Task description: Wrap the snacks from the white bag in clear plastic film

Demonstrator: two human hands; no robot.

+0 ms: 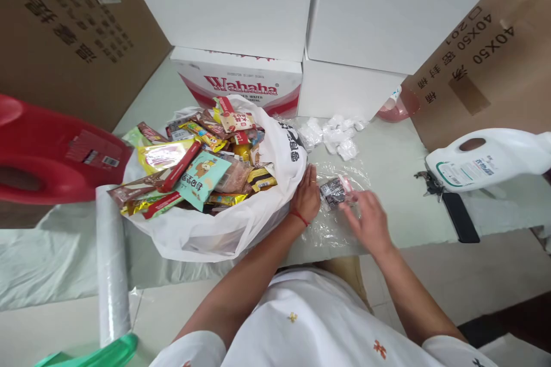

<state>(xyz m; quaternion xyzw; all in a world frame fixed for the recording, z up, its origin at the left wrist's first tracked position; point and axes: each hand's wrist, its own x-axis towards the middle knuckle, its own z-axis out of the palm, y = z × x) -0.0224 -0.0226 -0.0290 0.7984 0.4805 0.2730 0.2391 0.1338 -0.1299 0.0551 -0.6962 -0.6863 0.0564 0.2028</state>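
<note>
A small dark packet with a pink and white end (pixel 333 192) lies on clear plastic film (pixel 329 230) on the table. My right hand (pixel 369 219) is at the packet's right end, thumb and fingers apart, the fingertips touching or just beside it. To the packet's left, my left hand (pixel 306 198) rests with its fingers stretched out, against the side of a white plastic bag (pixel 275 206). The bag stands open, heaped with wrapped snacks, among them a light-blue packet (pixel 202 179) and a red stick-shaped one (pixel 179 166).
Crumpled white plastic pieces (pixel 338 136) lie behind the packet. White boxes (pixel 344 86) and a Wahaha carton (pixel 241 80) line the back. A red jug (pixel 55 152) and a film roll (pixel 112 264) stand left; a white jug (pixel 486 157) and phone (pixel 460 218) lie right.
</note>
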